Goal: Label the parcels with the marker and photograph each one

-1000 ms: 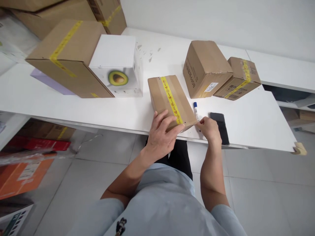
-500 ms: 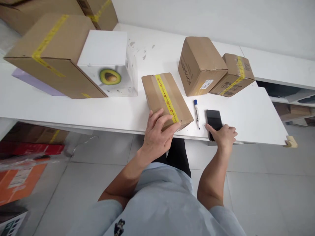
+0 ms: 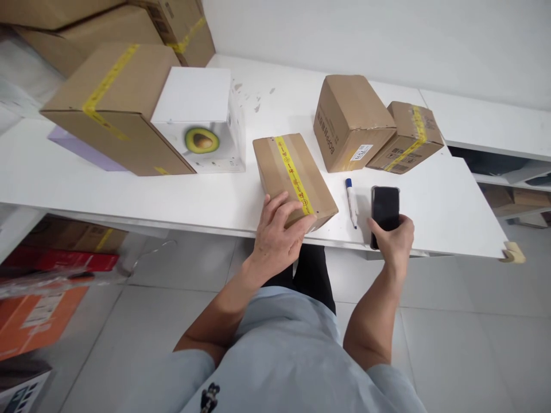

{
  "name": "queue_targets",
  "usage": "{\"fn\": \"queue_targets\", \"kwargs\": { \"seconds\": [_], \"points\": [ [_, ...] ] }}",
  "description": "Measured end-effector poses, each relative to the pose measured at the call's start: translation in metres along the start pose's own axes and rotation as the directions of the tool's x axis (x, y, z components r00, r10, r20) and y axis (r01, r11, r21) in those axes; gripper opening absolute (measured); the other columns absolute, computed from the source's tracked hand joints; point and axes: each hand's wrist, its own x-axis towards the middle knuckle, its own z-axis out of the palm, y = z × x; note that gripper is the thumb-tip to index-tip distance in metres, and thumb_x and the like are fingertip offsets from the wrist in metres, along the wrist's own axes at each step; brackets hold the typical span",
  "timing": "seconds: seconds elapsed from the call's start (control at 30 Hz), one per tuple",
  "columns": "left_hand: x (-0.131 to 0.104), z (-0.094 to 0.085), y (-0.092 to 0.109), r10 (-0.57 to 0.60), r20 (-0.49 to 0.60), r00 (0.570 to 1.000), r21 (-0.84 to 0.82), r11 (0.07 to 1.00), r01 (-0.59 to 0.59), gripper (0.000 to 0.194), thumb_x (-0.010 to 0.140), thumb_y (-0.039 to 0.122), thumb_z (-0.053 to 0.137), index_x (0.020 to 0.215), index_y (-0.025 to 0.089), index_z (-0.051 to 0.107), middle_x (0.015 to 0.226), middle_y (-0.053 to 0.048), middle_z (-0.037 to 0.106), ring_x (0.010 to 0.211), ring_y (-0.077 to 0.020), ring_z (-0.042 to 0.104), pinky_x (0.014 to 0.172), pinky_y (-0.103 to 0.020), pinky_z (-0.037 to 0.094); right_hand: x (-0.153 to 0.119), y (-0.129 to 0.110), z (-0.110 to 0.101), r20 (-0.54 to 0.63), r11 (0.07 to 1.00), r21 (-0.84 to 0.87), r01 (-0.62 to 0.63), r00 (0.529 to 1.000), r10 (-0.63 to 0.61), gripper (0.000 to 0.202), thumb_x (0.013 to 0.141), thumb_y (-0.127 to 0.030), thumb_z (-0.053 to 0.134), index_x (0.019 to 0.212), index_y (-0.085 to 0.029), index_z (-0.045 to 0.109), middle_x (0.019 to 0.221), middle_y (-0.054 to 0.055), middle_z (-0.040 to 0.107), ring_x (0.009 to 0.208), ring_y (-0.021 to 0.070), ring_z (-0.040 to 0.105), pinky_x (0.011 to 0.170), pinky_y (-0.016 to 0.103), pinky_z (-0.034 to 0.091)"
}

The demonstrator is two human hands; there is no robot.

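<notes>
On the near end of a taped cardboard box (image 3: 284,166) lies my left hand (image 3: 279,229), its fingers spread over the top and near edge. Yellow tape runs along the box's top. To the right, my right hand (image 3: 394,238) is closed round the lower part of a black smartphone (image 3: 385,207), thumb on the left side and fingers at the right. The phone's dark screen faces up; whether it touches the table cannot be told. Between box and phone lies a white marker (image 3: 351,203) with a blue end.
On the white table (image 3: 206,198), a BOPP-printed carton (image 3: 350,123) and a smaller taped carton (image 3: 408,137) stand at the back right. A white avocado box (image 3: 193,120) and a large carton (image 3: 116,120) are at left. Shelves (image 3: 508,166) are beyond the right end.
My right hand has closed round the phone, which has turned more upright in the view and shifted slightly to the right. My left hand stays on the box. The view has shifted a little.
</notes>
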Motion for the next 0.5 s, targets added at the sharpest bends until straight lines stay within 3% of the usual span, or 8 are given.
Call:
{"fn": "queue_targets", "kwargs": {
  "seconds": [0.1,0.23,0.37,0.5],
  "points": [
    [0.0,0.001,-0.002,-0.009,-0.002,1.0,-0.015,1.0,0.009,0.032,0.089,0.012,0.058,0.113,0.031,0.068,0.119,-0.005,0.06,0.134,-0.0269,0.046,0.12,-0.055,0.033,-0.017,-0.001,-0.006,-0.033,0.956,0.273,0.109,0.994,-0.103,0.069,0.063,-0.052,0.077,0.119,-0.019,0.053,0.118,0.012,0.061,0.104,0.0258,0.061,0.091,0.042,0.05],
    [0.003,0.005,-0.006,-0.027,0.009,1.0,-0.017,0.999,0.028,0.029,0.091,0.016,0.056,0.113,0.031,0.068,0.12,-0.005,0.06,0.135,-0.0269,0.046,0.121,-0.056,0.031,-0.056,-0.018,-0.006,0.032,0.784,0.578,0.226,0.954,-0.299,0.069,0.063,-0.046,0.08,0.12,-0.023,0.051,0.108,0.006,0.063,0.092,0.0204,0.063,0.08,0.037,0.052],
    [0.01,0.009,-0.012,-0.002,0.029,1.0,0.004,1.0,0.002,0.028,0.093,0.018,0.056,0.115,0.029,0.067,0.121,-0.006,0.06,0.135,-0.0274,0.046,0.12,-0.055,0.032,-0.092,-0.042,0.001,0.01,0.751,0.559,0.351,0.903,-0.429,0.077,0.059,-0.045,0.085,0.123,-0.023,0.049,0.114,0.008,0.062,0.102,0.0234,0.062,0.084,0.04,0.053],
    [0.013,0.014,-0.018,0.018,0.039,0.999,0.004,1.0,-0.018,0.027,0.095,0.021,0.052,0.118,0.027,0.065,0.125,-0.007,0.059,0.137,-0.0275,0.045,0.119,-0.055,0.033,-0.108,-0.059,0.009,-0.065,0.703,0.482,0.522,0.822,-0.566,0.076,0.059,-0.049,0.086,0.121,-0.023,0.05,0.112,0.007,0.061,0.102,0.0242,0.062,0.088,0.043,0.055]
  ]
}}
